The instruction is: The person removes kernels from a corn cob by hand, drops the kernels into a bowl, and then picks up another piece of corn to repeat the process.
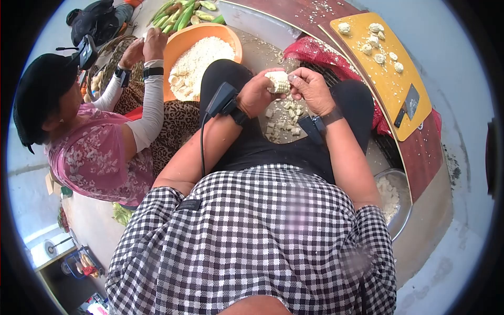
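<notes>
A short piece of pale corn cob [278, 82] with rows of kernels is between my hands, above my lap. My left hand [256, 95] wraps round it from the left. From the right, my right hand [313, 90] is closed, thumb and fingers pinched at the cob's end; any loose kernels inside that pinch are hidden. Below, bare cob pieces [286, 122] and loose kernels lie between my legs. To the left stands an orange basin [239, 43] holding many kernels [210, 55] and some cob pieces.
On the right, a yellow cutting board [391, 92] holds several corn pieces [374, 40] and a knife [411, 103] near its edge. Red mesh [310, 50] lies beside it. A metal bowl [406, 202] stands lower right. A co-worker [100, 152] sits at left, hands raised near the basin; husked greens [184, 16] lie behind.
</notes>
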Available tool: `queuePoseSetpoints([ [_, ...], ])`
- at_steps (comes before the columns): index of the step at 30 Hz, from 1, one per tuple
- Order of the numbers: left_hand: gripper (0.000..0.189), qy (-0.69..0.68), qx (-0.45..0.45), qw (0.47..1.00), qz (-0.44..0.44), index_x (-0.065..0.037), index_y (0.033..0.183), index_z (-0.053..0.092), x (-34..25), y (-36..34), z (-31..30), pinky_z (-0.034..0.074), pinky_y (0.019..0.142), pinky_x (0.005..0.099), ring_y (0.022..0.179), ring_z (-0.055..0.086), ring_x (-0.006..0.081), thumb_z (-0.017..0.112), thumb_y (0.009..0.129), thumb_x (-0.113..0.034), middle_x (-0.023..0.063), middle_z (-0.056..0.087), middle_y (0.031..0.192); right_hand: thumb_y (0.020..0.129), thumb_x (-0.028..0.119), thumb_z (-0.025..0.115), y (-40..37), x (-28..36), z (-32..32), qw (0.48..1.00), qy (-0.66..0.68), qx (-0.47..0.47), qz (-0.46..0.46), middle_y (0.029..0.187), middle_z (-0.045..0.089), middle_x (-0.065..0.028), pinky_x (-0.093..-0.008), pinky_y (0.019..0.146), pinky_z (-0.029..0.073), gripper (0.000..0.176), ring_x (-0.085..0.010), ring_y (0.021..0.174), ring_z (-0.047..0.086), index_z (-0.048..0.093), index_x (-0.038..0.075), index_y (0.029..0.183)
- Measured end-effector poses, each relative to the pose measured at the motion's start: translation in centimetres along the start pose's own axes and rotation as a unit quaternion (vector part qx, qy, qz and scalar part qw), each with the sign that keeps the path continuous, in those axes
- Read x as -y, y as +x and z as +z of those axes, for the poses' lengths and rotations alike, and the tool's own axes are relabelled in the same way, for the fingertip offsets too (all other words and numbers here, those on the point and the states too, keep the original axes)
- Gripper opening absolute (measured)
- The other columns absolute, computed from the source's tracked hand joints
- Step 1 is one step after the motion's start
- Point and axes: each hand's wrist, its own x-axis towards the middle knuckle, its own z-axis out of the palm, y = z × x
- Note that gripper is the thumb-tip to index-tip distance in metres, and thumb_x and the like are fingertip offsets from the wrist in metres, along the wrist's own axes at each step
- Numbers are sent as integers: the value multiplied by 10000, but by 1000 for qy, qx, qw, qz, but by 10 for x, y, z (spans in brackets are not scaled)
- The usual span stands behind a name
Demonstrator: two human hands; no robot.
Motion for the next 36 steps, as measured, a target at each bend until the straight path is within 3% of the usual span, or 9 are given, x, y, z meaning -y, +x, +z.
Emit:
queuePoseSetpoints([
  [18, 396, 19, -22, 1000, 7, 12, 1213, 426, 6, 5, -7, 457, 766, 385, 920, 567, 257, 436, 825, -67, 154, 562, 1058, 893, 72, 571, 2, -10, 1, 999, -45, -6, -11, 670, 586, -47, -221, 506, 436, 108, -76, 553, 526, 594, -33, 877],
  [27, 379, -32, -32, 999, -12, 14, 1191, 458, 7, 8, -14, 443, 764, 376, 924, 555, 272, 411, 833, -103, 160, 562, 1061, 904, 55, 547, 5, -16, 0, 999, 39, 18, -5, 706, 587, -62, -223, 511, 448, 109, -86, 563, 529, 588, -44, 920],
  [30, 389, -80, 10, 997, -20, 15, 1200, 458, 8, 8, -20, 435, 776, 383, 942, 548, 276, 407, 840, -123, 164, 559, 1073, 927, 66, 519, 5, -18, 0, 996, 82, 36, 12, 719, 544, -54, -206, 534, 438, 101, -98, 591, 507, 565, -13, 972],
  [33, 325, -86, 1, 996, -8, -14, 1137, 514, 8, 8, -15, 437, 698, 350, 885, 569, 239, 430, 845, -130, 123, 590, 1020, 926, 69, 520, 5, -18, 1, 989, 139, 39, 29, 715, 537, -50, -200, 534, 426, 101, -98, 587, 496, 554, -8, 981],
  [36, 323, -96, -11, 995, -6, -14, 1136, 514, 6, 7, -12, 435, 700, 352, 886, 568, 241, 423, 845, -121, 120, 591, 1012, 919, 60, 523, 4, -20, 4, 986, 159, 39, 26, 716, 535, -48, -198, 540, 425, 89, -101, 585, 493, 546, -3, 978],
])
